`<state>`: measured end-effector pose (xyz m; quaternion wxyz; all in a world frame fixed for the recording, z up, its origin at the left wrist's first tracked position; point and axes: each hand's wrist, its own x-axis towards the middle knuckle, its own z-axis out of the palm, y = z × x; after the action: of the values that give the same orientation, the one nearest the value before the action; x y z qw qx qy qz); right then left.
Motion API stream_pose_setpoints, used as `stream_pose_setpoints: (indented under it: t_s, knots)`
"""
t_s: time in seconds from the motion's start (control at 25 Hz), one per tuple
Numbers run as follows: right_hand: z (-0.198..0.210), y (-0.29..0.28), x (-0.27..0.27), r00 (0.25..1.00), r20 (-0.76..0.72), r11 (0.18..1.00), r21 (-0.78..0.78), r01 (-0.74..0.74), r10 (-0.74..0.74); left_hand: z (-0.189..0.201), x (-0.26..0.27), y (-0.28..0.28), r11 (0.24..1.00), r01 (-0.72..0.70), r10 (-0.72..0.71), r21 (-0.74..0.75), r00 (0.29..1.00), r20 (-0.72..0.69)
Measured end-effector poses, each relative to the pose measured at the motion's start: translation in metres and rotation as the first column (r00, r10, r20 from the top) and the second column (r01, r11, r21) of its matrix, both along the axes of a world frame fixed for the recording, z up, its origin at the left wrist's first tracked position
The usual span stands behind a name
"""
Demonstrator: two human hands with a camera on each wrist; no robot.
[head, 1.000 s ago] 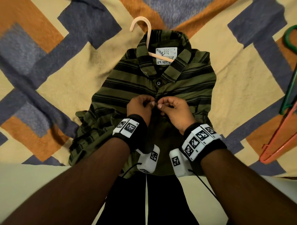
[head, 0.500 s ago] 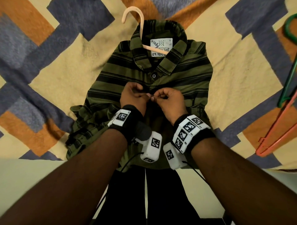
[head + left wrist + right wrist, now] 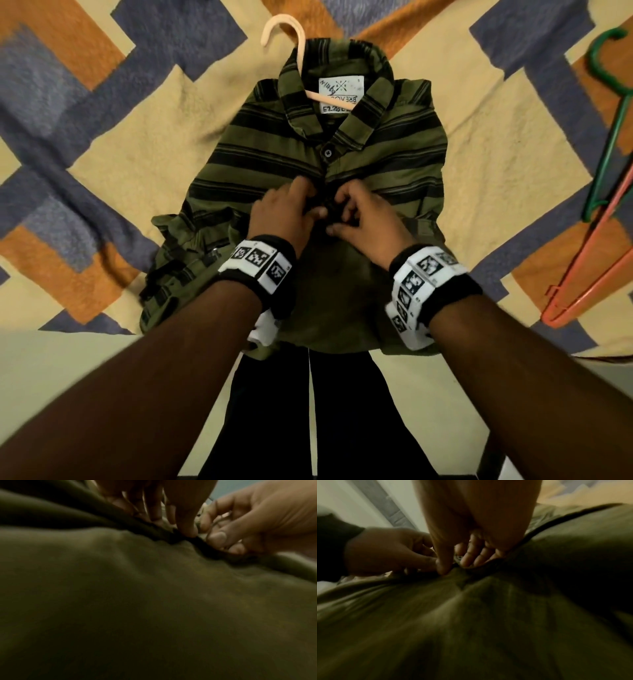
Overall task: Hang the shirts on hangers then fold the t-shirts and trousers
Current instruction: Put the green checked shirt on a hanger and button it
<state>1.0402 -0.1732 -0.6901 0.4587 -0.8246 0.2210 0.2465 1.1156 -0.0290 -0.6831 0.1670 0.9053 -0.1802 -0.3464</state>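
Both hands sit slightly higher on the placket than a second ago. On the patterned blanket lies the striped shirt, collar around the cream hanger. Left hand and right hand meet mid-front, fingers pinching the placket edges together.

I am seeing an olive-green shirt showing black horizontal stripes, hanging on a pale peach hanger. The blanket under it is showing cream, orange and slate-blue blocks. A green hanger and a coral hanger are lying alongside.
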Motion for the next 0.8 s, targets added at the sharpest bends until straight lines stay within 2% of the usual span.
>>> stream_pose_setpoints:
  t_s: [0.08, 0.12, 0.24, 0.32, 0.4, 0.48, 0.6, 0.68, 0.8]
  knots:
    - [0.006, 0.000, -0.020, 0.975, 0.029, 0.937, -0.286, -0.203, 0.220, -0.002, -0.009, 0.024, 0.970, 0.133, -0.141, 0.203, 0.990, 0.023]
    - [0.009, -0.001, -0.029, 0.966, 0.046, 0.891, -0.399, -0.217, 0.256, -0.004, -0.012, 0.038, 0.966, 0.123, -0.130, 0.226, 0.991, 0.018]
    - [0.015, -0.008, -0.043, 0.981, 0.076, 0.811, -0.575, -0.105, 0.181, -0.012, -0.015, 0.067, 0.995, -0.036, 0.041, 0.098, 0.998, -0.054]
    - [0.012, -0.007, -0.044, 0.996, 0.066, 0.820, -0.572, -0.004, 0.051, -0.016, 0.000, 0.069, 0.996, -0.060, 0.069, 0.069, 0.987, -0.144]
    - [0.004, 0.000, -0.039, 0.994, 0.023, 0.848, -0.520, 0.100, -0.104, -0.013, 0.022, 0.060, 0.989, -0.072, 0.103, 0.131, 0.964, -0.246]
    - [-0.002, 0.009, -0.034, 0.973, -0.033, 0.849, -0.496, 0.183, -0.229, -0.009, 0.029, 0.048, 0.966, -0.158, 0.213, 0.207, 0.934, -0.285]
    - [-0.009, 0.018, -0.029, 0.937, -0.066, 0.804, -0.537, 0.258, -0.344, -0.010, 0.007, 0.041, 0.931, -0.242, 0.288, 0.275, 0.947, -0.142]
    - [-0.010, 0.019, -0.025, 0.935, -0.101, 0.793, -0.564, 0.229, -0.341, -0.012, -0.016, 0.046, 0.943, -0.210, 0.229, 0.258, 0.972, -0.045]
    - [-0.007, 0.016, -0.018, 0.926, -0.141, 0.801, -0.557, 0.219, -0.351, -0.020, -0.023, 0.068, 0.987, -0.108, 0.108, 0.115, 0.994, 0.008]
